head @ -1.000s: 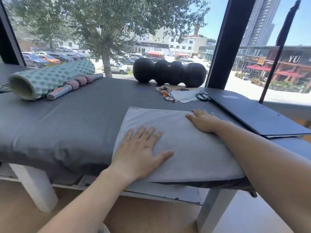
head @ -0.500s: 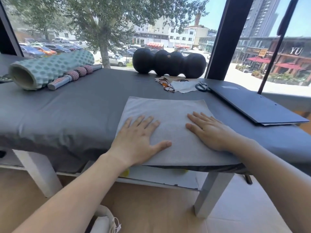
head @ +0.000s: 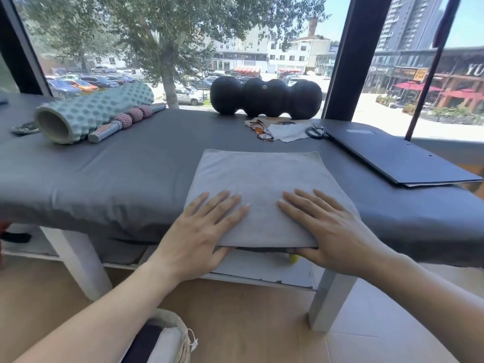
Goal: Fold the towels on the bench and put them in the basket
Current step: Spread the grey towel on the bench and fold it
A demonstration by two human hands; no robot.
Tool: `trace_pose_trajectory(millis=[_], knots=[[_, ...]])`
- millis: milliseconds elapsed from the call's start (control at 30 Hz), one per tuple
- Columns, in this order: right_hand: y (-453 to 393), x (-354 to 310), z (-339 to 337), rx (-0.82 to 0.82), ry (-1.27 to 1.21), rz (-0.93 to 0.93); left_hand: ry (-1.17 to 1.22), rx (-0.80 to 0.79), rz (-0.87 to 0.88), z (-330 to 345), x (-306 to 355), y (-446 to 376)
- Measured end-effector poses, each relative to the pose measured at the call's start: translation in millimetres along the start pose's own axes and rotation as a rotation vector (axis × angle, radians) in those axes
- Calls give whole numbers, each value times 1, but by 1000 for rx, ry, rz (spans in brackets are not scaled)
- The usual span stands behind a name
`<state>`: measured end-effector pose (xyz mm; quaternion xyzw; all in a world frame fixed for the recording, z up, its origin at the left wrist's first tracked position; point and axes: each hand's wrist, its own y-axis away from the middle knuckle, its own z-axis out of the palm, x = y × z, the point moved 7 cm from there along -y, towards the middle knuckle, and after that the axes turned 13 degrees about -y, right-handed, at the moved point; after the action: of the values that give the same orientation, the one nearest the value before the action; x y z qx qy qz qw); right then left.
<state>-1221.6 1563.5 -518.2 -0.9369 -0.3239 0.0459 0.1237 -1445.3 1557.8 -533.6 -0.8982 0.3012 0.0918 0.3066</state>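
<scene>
A folded grey towel [head: 258, 184] lies on the grey-covered bench [head: 125, 184], its near edge at the bench's front. My left hand [head: 201, 231] and my right hand [head: 332, 231] lie side by side on the towel's near part. Fingers are flat on top, and both thumbs are tucked under the near edge, so each hand pinches the towel. The rim of a woven basket [head: 170, 318] shows on the floor at the bottom, under my left forearm, with dark and pale folded cloth inside.
On the bench lie a teal foam roller [head: 89, 113] and a massage stick [head: 125, 121] at far left. A black peanut roller [head: 265, 99], glasses [head: 262, 129] and scissors [head: 315, 131] are at the back. A dark folder [head: 395, 158] is on the right.
Both hands slid back along the towel to its near edge. The thumbs, which lay on top before, have gone under the edge.
</scene>
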Motion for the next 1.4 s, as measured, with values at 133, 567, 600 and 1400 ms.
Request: trace_pose_trajectory(millis=[133,567,600,1400], knots=[[20,3,-10,207,-38,-108,80,89,-5,-10,-8,15],[57,60,-59,510,-610,363,658,210,-525,-45,-64,35],[56,61,-61,527,-631,369,674,228,-532,-49,-64,34],[-48,126,-33,200,-843,898,584,-173,-950,47,-143,-46]])
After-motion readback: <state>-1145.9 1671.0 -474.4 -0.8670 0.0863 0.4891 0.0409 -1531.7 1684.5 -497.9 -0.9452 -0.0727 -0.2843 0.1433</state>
